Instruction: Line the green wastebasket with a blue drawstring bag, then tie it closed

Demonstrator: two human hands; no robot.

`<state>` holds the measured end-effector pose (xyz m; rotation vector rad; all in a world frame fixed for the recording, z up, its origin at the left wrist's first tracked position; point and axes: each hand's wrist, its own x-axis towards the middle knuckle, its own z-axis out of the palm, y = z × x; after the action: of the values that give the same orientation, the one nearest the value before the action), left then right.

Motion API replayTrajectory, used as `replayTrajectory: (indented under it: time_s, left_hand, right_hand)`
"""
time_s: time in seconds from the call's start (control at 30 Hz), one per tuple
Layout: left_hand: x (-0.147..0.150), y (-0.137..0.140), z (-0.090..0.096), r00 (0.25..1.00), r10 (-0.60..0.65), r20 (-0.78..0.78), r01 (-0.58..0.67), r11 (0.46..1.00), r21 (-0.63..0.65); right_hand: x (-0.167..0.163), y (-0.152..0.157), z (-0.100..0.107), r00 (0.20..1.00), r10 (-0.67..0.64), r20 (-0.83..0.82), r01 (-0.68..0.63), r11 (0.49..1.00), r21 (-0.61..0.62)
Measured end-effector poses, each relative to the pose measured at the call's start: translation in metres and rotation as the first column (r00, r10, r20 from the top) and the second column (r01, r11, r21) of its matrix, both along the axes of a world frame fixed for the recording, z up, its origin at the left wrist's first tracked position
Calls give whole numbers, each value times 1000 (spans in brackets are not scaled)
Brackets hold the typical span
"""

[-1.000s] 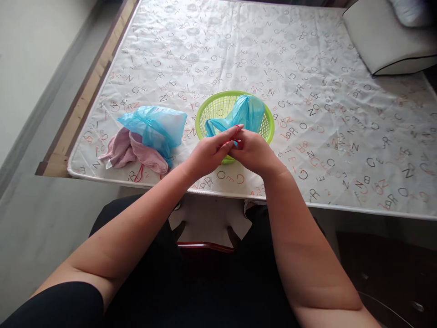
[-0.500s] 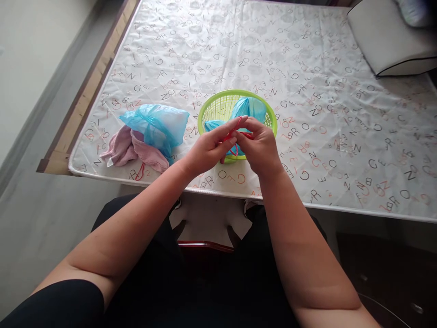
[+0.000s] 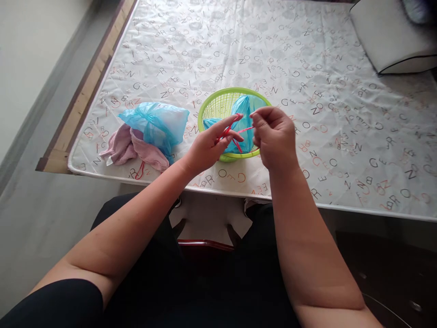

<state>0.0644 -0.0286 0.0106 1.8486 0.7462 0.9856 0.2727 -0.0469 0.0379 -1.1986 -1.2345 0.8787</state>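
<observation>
Red string (image 3: 246,130) runs between my two hands, above a green plastic basket (image 3: 204,104). It passes round the fingers of my left hand (image 3: 210,146), which are bent with their tips apart, and a loose piece hangs below them. My right hand (image 3: 276,136) pinches the string at the basket's right side, thumb against fingers. Blue plastic bags (image 3: 241,108) lie in the basket, partly covered by my left hand. What they contain cannot be made out.
Left of the basket, a filled blue plastic bag (image 3: 170,122) rests against a pink cloth (image 3: 118,146). A red loop of string (image 3: 139,171) lies by the table's front edge. A white, black-edged object (image 3: 389,38) stands at the far right on the letter-printed tablecloth (image 3: 341,150).
My right hand has moved away to the right from my left hand, drawing the red string out between them. The left hand stays nearly in place.
</observation>
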Motion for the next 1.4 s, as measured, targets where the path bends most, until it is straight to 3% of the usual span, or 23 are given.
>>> replayTrajectory:
  time_s: [0.07, 0.13, 0.27, 0.33, 0.47, 0.53, 0.63, 0.83, 1.03, 1.17, 1.27, 1.33, 1.4]
  left_hand:
    - [1, 5, -7, 998, 10, 54, -13, 999, 45]
    - [2, 6, -9, 996, 39, 77, -45, 997, 67]
    - [8, -2, -1, 998, 32, 53, -36, 997, 73]
    - [12, -8, 6, 999, -19, 42, 19, 1000, 9]
    - [14, -16, 19, 981, -136, 141, 162, 967, -196]
    - [13, -17, 24, 967, -180, 180, 219, 949, -228]
    - [13, -18, 26, 970, -203, 133, 229, 948, -223]
    - [16, -14, 20, 996, -50, 72, 60, 988, -139]
    - [21, -19, 18, 985, -133, -111, 124, 989, -83]
    - [20, -20, 19, 992, -128, -7, 126, 981, -148]
    - [14, -14, 25, 990, -3, 140, 30, 981, -191]
    - [10, -7, 29, 977, 81, 198, -44, 982, -184]
    - [6, -1, 34, 968, 118, 223, -84, 984, -158]
  right_hand:
    - [8, 1, 9, 993, -94, -69, 98, 994, 49]
    - [10, -2, 20, 988, -100, -120, 109, 992, 64]
    - [-4, -15, 39, 990, 103, -95, -101, 995, 27]
    - [-14, -20, 41, 983, 162, -87, -160, 987, 22]
    - [-21, -19, 39, 990, 39, -136, -25, 995, 101]
    - [-21, -17, 38, 978, -49, -205, 79, 987, 140]
    - [-21, -15, 40, 966, -108, -236, 143, 980, 138]
    - [-23, -15, 50, 939, -73, -336, 111, 989, 95]
    - [-34, -25, 61, 924, 67, -377, -55, 998, 43]
    - [-21, -27, 57, 972, 0, -234, 24, 995, 99]
    - [-3, -24, 45, 989, 30, 148, -50, 991, 128]
    - [3, -23, 36, 898, 140, 417, -187, 980, 73]
    - [2, -22, 25, 792, 204, 576, -264, 964, 21]
